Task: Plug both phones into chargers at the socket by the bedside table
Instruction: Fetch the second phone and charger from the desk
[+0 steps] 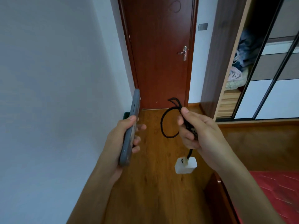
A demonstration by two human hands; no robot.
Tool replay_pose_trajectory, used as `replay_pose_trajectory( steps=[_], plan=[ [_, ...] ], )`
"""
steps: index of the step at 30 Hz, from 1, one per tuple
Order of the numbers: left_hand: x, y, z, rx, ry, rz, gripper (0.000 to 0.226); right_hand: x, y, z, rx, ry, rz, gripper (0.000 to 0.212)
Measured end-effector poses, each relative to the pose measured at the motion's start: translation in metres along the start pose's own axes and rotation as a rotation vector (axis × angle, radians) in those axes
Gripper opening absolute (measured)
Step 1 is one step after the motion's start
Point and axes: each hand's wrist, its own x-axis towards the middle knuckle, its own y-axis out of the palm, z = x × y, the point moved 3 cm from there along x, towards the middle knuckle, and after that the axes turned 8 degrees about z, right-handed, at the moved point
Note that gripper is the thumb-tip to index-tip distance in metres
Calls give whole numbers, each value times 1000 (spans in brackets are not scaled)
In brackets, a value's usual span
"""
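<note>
Standing on wood floor (153, 188), head view looking forward and down a narrow gap toward a closed reddish-brown door (158, 62) with a metal lever handle (183, 53). Left hand (117, 140) grips a phone (135, 105) in a grey case, held edge-on and tilted up and forward, close to the pale wall (56, 78); thumb lies along the near edge, fingers (141, 126) curl round the far side. Right hand (202, 135) is closed on a black braided cable (169, 137): thumb and forefinger pinch the bunched turns, one loop stands out to the left between the two hands, smaller loops poke up above the thumb. A short length of cable drops below the fist to a white charger plug (186, 164), which hangs in the air over the floor. Phone and cable are near each other but apart, not connected. To the right, a wardrobe (267, 94) with dark-framed sliding doors, partly open, with clothes (239, 70) piled inside. Grey switch plate (203, 27) on the wall beside the door frame. Red bed cover (278, 194) at lower right, by a dark wooden edge.
</note>
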Motion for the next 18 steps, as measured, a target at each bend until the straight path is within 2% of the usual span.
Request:
replay_pose_trajectory(
  steps=[9,12,16,18],
  plan=[
    [160,16,4,-35,-67,79,67,107,-83,0,-10,-24,-96,35],
    [222,20,-2,-42,-73,138,78,149,-107,0,-32,-43,-142,35],
    [309,24,-16,-55,-84,241,80,211,-141,6,-47,-89,-205,36],
    [355,25,-25,-49,-108,274,73,243,-160,13,-43,-93,-247,37]
  ],
)
